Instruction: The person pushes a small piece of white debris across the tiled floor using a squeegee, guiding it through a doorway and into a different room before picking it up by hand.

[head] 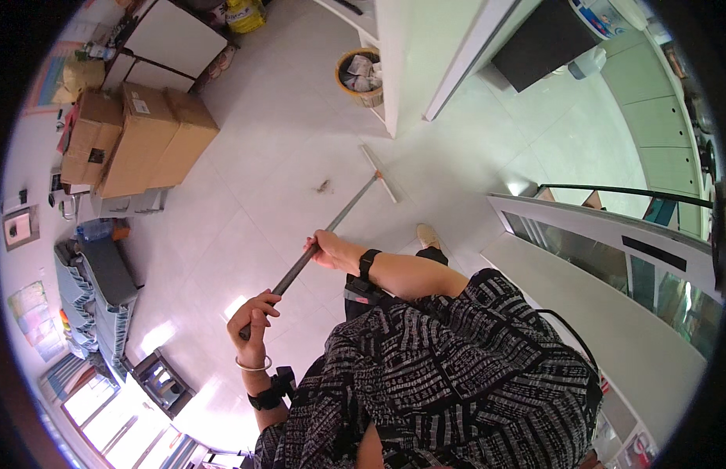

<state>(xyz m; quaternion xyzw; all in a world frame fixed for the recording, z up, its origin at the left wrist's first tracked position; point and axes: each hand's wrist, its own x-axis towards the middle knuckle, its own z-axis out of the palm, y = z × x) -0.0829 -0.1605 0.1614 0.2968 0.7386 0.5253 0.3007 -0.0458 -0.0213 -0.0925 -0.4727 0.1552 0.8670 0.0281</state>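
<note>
A long-handled floor sweeper, which looks like a squeegee broom (pixel 354 202), slants across the tiled floor in front of me. Its narrow pale head meets the grey pole at an orange joint and appears to rest on the tiles. My left hand (pixel 254 322), with a bangle at the wrist, wraps the pole's upper end. Further down the same pole, my right hand (pixel 328 249) grips it. A small clump of dark debris (pixel 323 186) lies on the floor to the left of the sweeper's head, apart from it.
Cardboard boxes (pixel 146 140) are stacked at the left, beyond a grey sofa (pixel 108 275). A waste bin (pixel 360 79) holding crumpled litter stands by a white partition (pixel 392 70). To my right runs a glazed panel (pixel 597 252). My shoe (pixel 427 236) is on the floor.
</note>
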